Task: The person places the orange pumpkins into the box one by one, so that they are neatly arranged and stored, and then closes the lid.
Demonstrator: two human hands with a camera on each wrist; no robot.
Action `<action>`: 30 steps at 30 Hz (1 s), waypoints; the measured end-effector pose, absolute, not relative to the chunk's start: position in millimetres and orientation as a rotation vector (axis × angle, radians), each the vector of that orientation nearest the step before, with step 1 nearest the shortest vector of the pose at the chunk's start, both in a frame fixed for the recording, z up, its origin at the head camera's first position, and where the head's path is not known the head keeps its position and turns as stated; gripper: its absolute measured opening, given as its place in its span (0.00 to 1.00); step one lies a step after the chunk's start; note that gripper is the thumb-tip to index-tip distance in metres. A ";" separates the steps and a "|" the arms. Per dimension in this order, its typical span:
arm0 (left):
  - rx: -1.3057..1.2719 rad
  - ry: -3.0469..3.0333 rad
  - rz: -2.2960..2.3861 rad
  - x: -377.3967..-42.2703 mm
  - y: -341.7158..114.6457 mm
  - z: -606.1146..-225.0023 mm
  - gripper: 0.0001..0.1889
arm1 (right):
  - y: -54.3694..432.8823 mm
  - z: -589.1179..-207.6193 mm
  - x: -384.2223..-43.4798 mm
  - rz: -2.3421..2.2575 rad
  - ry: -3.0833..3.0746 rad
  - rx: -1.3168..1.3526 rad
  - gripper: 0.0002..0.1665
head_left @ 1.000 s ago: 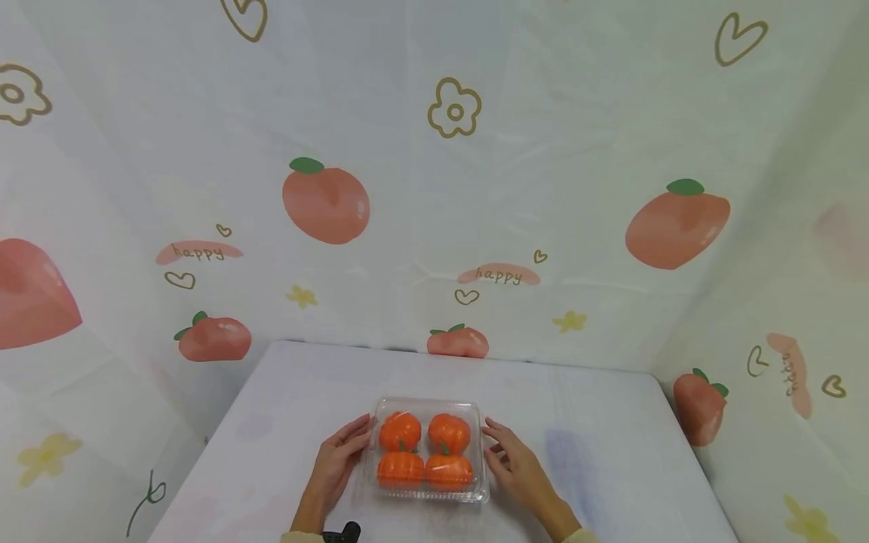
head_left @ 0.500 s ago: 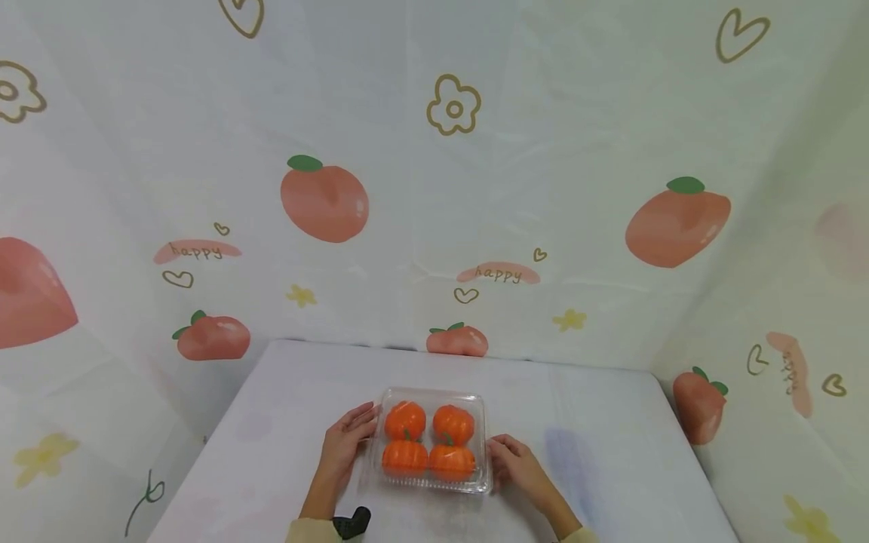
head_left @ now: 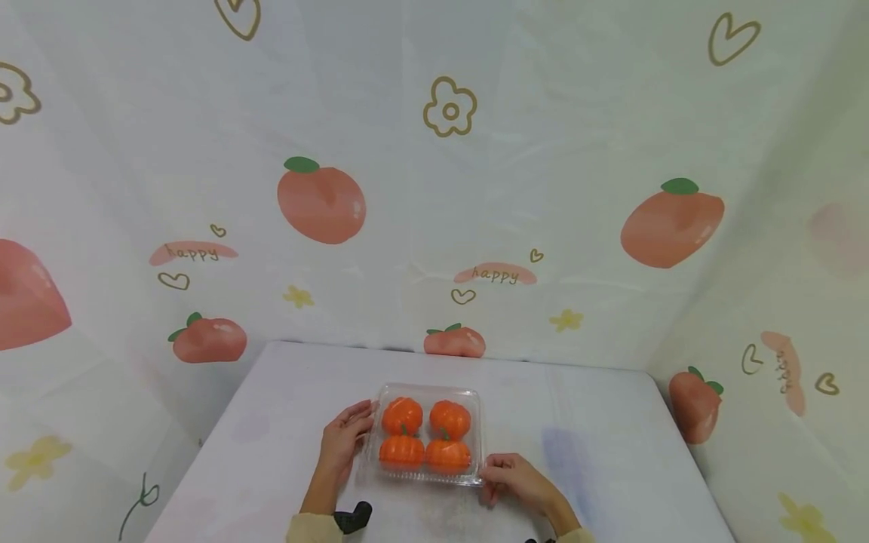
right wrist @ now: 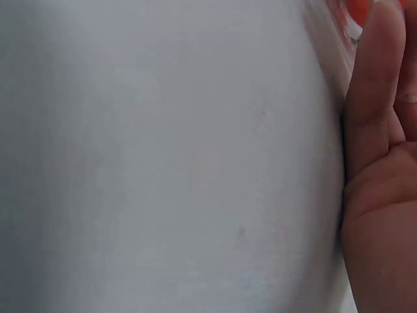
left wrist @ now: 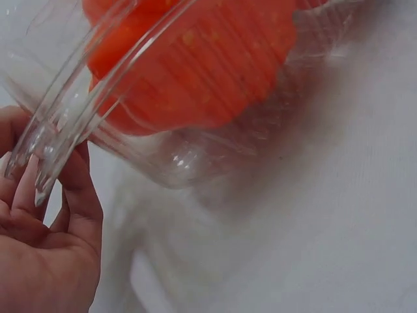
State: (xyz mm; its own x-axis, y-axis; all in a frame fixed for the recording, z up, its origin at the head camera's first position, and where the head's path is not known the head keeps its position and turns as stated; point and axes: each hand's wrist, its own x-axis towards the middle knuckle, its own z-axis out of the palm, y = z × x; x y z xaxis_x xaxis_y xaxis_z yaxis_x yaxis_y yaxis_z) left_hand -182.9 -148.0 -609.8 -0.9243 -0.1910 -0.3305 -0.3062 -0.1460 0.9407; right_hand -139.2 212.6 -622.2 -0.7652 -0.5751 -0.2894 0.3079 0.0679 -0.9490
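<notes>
A clear plastic clamshell container (head_left: pixel 431 391) with several small orange pumpkins (head_left: pixel 402 416) inside, green stems on top, sits on the table. At its left side is my left hand (head_left: pixel 339 446). The left wrist view shows that hand's curled fingers (left wrist: pixel 81 195) around the doubled rim (left wrist: pixel 40 171), one fingertip in between the two lips. My right hand (head_left: pixel 512 479) pinches the near right corner, fingers bent. In the right wrist view part of this hand (right wrist: pixel 381 156) fills the right edge, a bit of orange pumpkin (right wrist: pixel 357 9) beyond; its grip is out of frame there.
A white cloth covers the table (head_left: pixel 584 407). Behind and at both sides hangs a white curtain (head_left: pixel 407 302) printed with peaches, flowers and hearts. A black strap piece (head_left: pixel 354 517) sticks out from my left wrist.
My right hand has slid from the container's right side down to its near right corner, its fingers now more bent. The container has shifted slightly away from me, my left hand along with it.
</notes>
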 end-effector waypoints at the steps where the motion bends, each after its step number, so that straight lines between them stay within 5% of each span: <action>1: -0.589 2.000 2.252 -183.6 -146.7 -609.5 0.23 | 212.8 -622.3 -139.0 -1.758 1.719 -0.274 0.14; 7: -0.544 2.017 2.282 -185.5 -138.0 -608.2 0.23 | 214.3 -621.2 -135.3 -1.763 1.770 -0.283 0.32; 30: -0.306 2.039 1.882 -145.2 -166.6 -582.9 0.21 | 200.2 -622.9 -130.1 -1.800 1.891 -0.197 0.30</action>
